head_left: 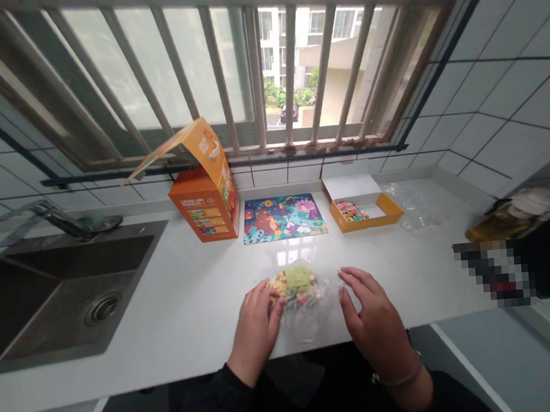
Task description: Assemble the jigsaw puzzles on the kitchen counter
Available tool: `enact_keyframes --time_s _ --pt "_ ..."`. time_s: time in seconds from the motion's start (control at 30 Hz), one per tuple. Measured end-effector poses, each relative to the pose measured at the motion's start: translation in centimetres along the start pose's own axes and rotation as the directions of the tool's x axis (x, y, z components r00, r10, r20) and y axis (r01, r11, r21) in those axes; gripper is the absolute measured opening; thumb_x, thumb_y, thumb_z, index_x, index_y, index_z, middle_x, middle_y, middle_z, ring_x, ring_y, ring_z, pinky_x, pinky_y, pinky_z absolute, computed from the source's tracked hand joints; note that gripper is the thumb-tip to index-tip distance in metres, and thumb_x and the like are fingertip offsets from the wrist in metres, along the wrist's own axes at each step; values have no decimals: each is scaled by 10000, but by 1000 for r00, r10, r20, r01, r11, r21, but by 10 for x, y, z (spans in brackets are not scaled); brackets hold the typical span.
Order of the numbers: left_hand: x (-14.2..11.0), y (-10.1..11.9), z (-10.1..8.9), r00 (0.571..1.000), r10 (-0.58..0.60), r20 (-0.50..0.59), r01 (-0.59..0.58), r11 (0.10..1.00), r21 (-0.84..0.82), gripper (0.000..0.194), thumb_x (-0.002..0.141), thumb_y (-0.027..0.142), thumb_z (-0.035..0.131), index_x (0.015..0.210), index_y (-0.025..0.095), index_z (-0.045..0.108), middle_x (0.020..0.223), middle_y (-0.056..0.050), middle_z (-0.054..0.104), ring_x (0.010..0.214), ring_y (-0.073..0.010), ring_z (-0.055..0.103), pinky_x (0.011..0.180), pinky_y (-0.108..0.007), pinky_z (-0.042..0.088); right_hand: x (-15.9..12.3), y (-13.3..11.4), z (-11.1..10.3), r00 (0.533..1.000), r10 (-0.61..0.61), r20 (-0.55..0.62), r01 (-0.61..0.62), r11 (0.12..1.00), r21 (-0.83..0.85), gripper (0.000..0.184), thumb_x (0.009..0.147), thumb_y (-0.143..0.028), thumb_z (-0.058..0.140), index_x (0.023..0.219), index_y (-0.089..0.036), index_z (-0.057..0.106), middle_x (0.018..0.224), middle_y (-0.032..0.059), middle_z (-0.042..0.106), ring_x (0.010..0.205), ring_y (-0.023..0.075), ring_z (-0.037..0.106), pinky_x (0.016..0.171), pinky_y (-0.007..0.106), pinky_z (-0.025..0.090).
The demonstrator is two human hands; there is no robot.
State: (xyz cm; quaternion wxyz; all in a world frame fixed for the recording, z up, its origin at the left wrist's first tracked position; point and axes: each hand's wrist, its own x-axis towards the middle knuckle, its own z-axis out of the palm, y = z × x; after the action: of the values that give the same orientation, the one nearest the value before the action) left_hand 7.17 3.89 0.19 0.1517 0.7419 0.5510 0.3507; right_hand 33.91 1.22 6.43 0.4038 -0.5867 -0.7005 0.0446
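Note:
A clear plastic bag of puzzle pieces lies on the counter before me, the yellow-green and multicoloured pieces showing inside. My left hand grips the bag's left side, thumb and fingers closed against it. At the bag's right edge is my right hand, its fingers curved, with a gap between thumb and fingertips. Beyond the bag lies a colourful flat picture puzzle with animals on a dark blue ground. To its right, an open yellow box with a white lid holds some printed pieces.
An orange puzzle carton stands with its top raised at the back left. A dark sink with a faucet is at far left. Crumpled clear plastic lies right of the yellow box. A jar with amber contents is farther right.

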Motion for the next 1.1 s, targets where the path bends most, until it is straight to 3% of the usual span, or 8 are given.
enact_keyframes --time_s 0.17,0.27,0.37,0.43,0.53,0.7,0.9,1.1 --pt "0 1 -4 995 -96 -19 97 995 22 306 1047 433 638 1267 232 704 1214 -124 768 1139 -333 719 1022 -506 560 -5 -3 -19 999 -24 -37 23 999 -32 364 1084 -298 575 1415 -193 684 1452 198 661 1349 372 647 1112 639 583" --pt "12 2 -6 977 -210 18 210 977 43 457 1036 459 634 1400 187 672 1166 -136 766 1109 -344 711 1020 -512 528 -19 -23 -33 988 -147 -41 148 989 29 366 1053 -209 625 1415 -226 677 1368 158 704 1269 313 700 1052 504 633" --pt "33 6 -3 970 -228 82 226 973 38 402 1053 477 588 1285 189 744 1114 -133 759 1076 -331 694 988 -474 504 -28 -39 -36 947 -305 99 281 938 202 279 1043 -123 588 1283 -229 681 1169 91 770 1076 221 770 943 338 660" --pt "47 10 0 972 -200 119 200 980 12 327 1043 470 593 1026 211 792 1011 -114 749 999 -307 684 928 -426 491 -30 -40 -31 955 -256 152 218 949 226 176 1064 -139 536 1139 -230 668 1022 64 772 919 203 779 823 311 659" --pt "59 16 3 970 -183 159 192 980 -45 370 1013 414 603 705 228 691 840 -84 700 880 -273 651 840 -378 452 -26 -26 -21 990 -30 140 14 994 112 207 1112 -228 478 1008 -237 657 875 43 746 765 211 757 693 327 631" --pt "60 18 -3 945 -287 155 313 932 -182 420 1041 449 522 704 233 649 747 -40 675 762 -240 611 718 -340 383 -17 0 -9 969 65 237 -84 994 72 283 1108 -256 503 1276 -204 725 1180 100 820 1059 242 804 946 370 647" --pt "63 10 -8 879 -442 179 472 749 -465 434 983 614 580 796 226 623 747 -2 656 713 -195 584 670 -294 423 6 7 14 916 112 385 -84 993 -89 431 1024 -153 549 1406 -225 735 1095 83 825 970 236 792 898 348 628" --pt "62 7 -24 802 -499 327 568 469 -677 520 896 744 670 961 231 613 848 -27 701 722 -179 669 701 -299 546 22 24 32 929 53 367 -6 992 -129 329 961 -92 541 1123 -210 801 1054 93 773 972 238 755 920 350 617"
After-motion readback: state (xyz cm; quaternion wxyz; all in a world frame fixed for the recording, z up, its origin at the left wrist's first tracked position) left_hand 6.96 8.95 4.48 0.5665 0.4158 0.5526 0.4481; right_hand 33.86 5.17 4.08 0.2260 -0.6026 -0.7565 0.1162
